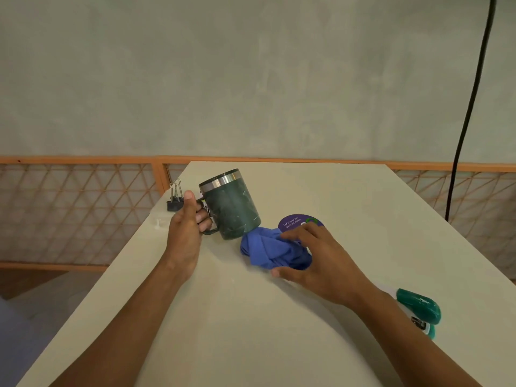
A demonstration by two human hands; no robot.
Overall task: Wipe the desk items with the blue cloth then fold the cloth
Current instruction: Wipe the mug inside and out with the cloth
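My left hand (pixel 187 230) grips the handle of a dark green mug (pixel 230 205) with a steel rim, tilted to the left above the cream desk (pixel 251 317). A bunched blue cloth (pixel 272 251) lies on the desk just right of the mug's base and touches it. My right hand (pixel 315 255) holds the cloth, fingers over its top and thumb at its near edge. A round purple coaster (pixel 296 221) with white lettering lies behind the cloth, partly covered by it and by my fingers.
A black binder clip (pixel 174 201) stands at the desk's left edge behind my left hand. A teal and white object (pixel 418 310) lies under my right forearm near the right edge. A black cable (pixel 472 107) hangs at the right. An orange lattice railing (pixel 69 213) runs behind the desk.
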